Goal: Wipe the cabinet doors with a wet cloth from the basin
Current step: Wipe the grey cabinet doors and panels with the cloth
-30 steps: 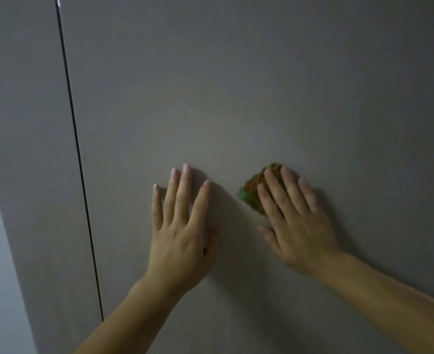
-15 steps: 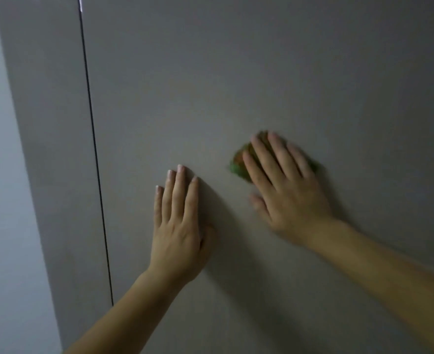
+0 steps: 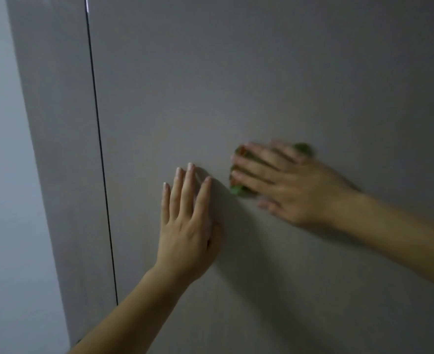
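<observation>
Seen from the head camera, a person faces a plain grey cabinet door [image 3: 261, 72]. The right hand [image 3: 295, 185] lies flat with fingers straight, pressing a green cloth [image 3: 238, 190] against the door. The cloth peeks out around the fingers and is blurred. Just beside those fingertips and a little lower, the left hand [image 3: 187, 226] rests open-palmed on the door, holding nothing. Beyond the left hand runs a dark seam [image 3: 95, 123] to a second door [image 3: 57, 123]. Wiping well likely means even pressure and overlapping strokes that reach the seam.

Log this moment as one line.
step: wipe | right hand: presses cloth on cabinet door | left hand: flat on cabinet door
</observation>
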